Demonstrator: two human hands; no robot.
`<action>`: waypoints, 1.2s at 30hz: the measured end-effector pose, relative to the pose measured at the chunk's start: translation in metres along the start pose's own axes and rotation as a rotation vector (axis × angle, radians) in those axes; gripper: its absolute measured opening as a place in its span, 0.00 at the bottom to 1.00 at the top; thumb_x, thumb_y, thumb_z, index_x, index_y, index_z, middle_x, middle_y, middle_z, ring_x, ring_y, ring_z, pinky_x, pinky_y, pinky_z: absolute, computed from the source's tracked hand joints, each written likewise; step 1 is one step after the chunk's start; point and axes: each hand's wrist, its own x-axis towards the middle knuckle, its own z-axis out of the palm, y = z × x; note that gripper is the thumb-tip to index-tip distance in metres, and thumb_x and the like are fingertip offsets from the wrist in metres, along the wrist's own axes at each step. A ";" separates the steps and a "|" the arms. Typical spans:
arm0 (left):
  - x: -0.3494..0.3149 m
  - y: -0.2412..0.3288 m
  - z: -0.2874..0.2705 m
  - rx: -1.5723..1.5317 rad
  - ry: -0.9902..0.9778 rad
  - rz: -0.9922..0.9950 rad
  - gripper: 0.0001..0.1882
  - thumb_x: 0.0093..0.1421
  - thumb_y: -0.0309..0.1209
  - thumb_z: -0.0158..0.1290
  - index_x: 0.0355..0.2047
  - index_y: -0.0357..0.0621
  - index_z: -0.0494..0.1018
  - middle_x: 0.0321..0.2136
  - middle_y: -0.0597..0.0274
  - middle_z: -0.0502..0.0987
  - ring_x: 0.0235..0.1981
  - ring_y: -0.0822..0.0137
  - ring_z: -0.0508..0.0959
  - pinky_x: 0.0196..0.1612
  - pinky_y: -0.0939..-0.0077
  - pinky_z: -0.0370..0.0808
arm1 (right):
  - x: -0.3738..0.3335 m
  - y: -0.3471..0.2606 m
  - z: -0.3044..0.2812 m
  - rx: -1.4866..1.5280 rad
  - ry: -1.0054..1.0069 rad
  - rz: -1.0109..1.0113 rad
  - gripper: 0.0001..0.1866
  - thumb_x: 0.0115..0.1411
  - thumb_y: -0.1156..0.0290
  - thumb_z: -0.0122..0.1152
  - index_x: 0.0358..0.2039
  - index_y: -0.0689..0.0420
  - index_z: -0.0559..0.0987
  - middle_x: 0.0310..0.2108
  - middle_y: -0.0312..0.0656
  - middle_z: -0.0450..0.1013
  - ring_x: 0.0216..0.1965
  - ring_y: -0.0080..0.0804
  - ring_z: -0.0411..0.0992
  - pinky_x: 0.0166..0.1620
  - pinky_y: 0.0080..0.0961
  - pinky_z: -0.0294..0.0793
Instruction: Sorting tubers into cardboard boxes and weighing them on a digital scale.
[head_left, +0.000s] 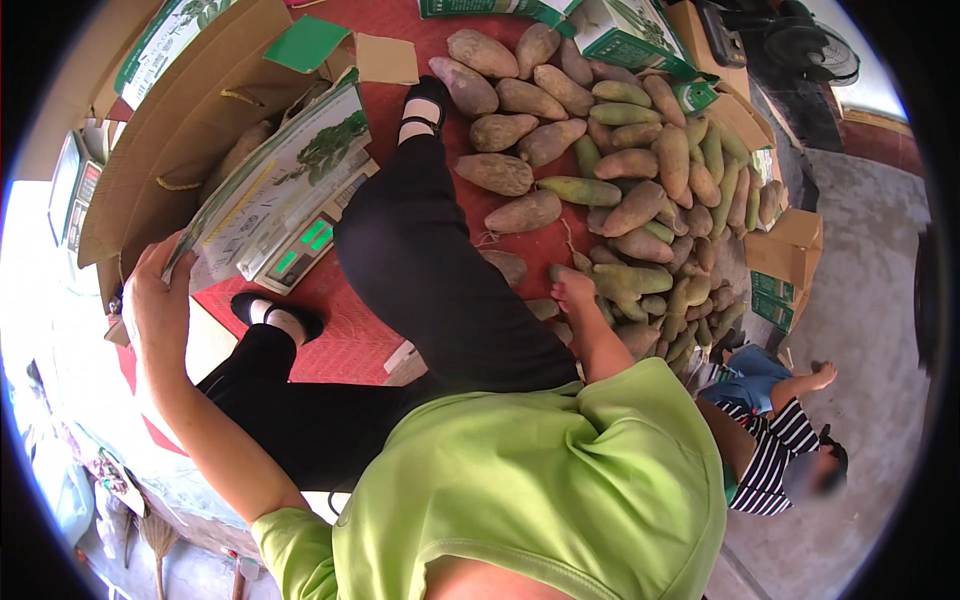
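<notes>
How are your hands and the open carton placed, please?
Left hand at the open carton, near end. Right hand by the tuber pile, grip unclear. Black-trousered leg between carton and pile.

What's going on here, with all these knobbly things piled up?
Someone in a green top has their left hand on the edge of an open cardboard box. Their right hand is down at a big heap of brown and green tubers; whether it grips one is unclear. A scale with green-lit displays is by the box, and another person in stripes is off to the right.
</notes>
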 end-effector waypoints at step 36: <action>-0.015 0.001 -0.005 0.027 0.000 0.044 0.12 0.55 0.25 0.49 0.39 0.40 0.77 0.32 0.52 0.76 0.34 0.49 0.76 0.39 0.62 0.72 | -0.162 -0.211 0.055 0.188 -0.091 -1.272 0.20 0.56 0.78 0.60 0.47 0.64 0.66 0.45 0.42 0.68 0.45 0.27 0.68 0.49 0.24 0.66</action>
